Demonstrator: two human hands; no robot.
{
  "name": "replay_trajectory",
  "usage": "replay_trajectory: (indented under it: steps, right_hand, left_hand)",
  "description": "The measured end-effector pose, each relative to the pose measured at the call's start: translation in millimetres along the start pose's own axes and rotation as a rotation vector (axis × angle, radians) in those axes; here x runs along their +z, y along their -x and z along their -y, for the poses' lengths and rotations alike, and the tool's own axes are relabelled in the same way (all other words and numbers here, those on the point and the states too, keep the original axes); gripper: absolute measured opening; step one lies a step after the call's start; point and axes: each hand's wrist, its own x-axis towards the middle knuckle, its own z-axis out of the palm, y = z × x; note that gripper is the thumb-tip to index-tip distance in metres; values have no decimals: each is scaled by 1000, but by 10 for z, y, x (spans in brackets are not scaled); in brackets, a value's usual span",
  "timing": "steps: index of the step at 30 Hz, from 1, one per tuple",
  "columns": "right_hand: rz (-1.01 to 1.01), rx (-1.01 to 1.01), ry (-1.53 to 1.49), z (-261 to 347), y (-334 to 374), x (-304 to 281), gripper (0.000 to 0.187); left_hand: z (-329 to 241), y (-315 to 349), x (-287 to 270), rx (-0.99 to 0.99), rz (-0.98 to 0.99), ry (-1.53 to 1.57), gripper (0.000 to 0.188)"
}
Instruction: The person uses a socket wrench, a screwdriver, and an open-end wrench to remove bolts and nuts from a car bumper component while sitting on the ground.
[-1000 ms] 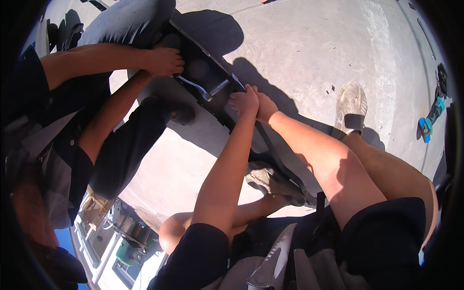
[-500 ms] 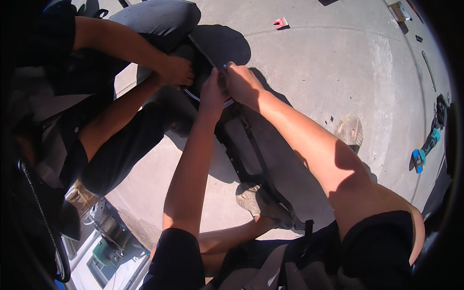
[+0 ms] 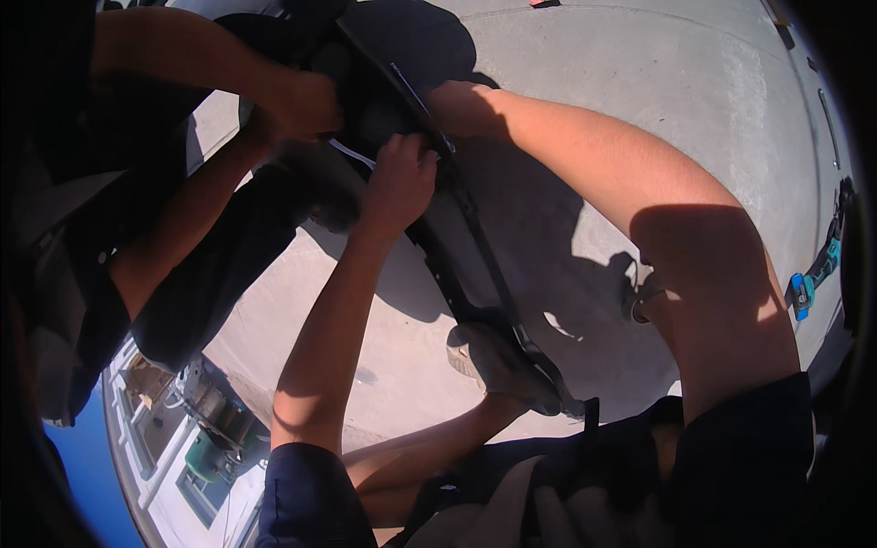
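Observation:
A long black plastic part (image 3: 443,274) with an open frame section slants from the upper middle toward my body. A thin pale strip (image 3: 352,153) curves across its upper end. My left hand (image 3: 402,181) has its fingers curled over the strip where it crosses the part. Farther up, my right hand (image 3: 464,108) is closed at the part's right edge; its fingertips are in shade and partly hidden. At the left, another person's hand (image 3: 306,105) is closed near the strip's far end; what it grips is hidden.
The other person's dark-clothed leg (image 3: 233,274) is close on the left. My shoe (image 3: 484,361) is beside the part's lower end. A teal and blue cordless power tool (image 3: 813,274) lies on the concrete at the right, below a metal bar (image 3: 829,128).
My hands, together at the strip before, have moved apart: the right one up along the part's edge, the left one staying by the strip. The view has shifted, and the other person's hands moved slightly.

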Motion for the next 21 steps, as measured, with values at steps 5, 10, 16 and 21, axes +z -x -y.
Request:
replay_trajectory:
  steps: [5,10,16,21]
  right_hand:
    - [340,179,1,-230,1533,-186,24]
    - [574,361,61,-381,3071,-558,27]
    - [320,446,-261,-302,3578,-443,25]
    - [-87,555,-555,-237,3585,-240,24]
  left_hand:
    - [-531,556,-17,-25,706,46,17]
    - [-579,1005,196,225,438,106,11]
    - [-926,1025,-243,-39,870,31,14]
    - [-961,1449,-679,106,618,117,17]
